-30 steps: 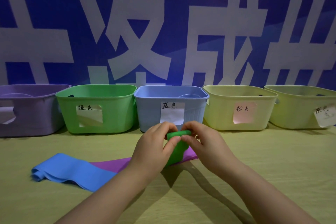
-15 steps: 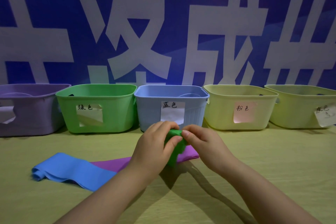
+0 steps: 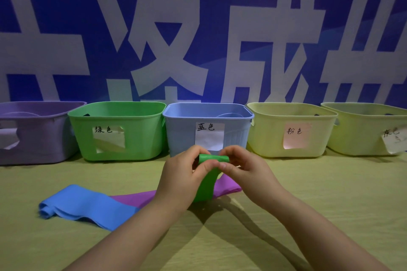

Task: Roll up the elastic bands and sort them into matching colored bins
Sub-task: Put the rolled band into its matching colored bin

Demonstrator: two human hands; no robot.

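Note:
A green elastic band (image 3: 207,182) is held up over the table's middle, its top end rolled into a small tube and its tail hanging down. My left hand (image 3: 182,174) pinches the roll's left end and my right hand (image 3: 242,167) pinches its right end. Under the hands a purple band (image 3: 136,199) lies flat, partly covered by a blue band (image 3: 83,204) on the left. Five bins stand in a row at the back: purple (image 3: 33,138), green (image 3: 119,114), blue (image 3: 182,136), and two pale yellow ones (image 3: 268,136) (image 3: 356,136).
Each bin carries a paper label with handwriting on its front. A blue wall banner with large white characters stands right behind the bins. The yellow-green tabletop (image 3: 330,193) stretches to the right of my hands.
The rolled top of the green band has turned in my fingers and shows more as a tube; the hanging tail looks longer. Both hands stay in nearly the same spot.

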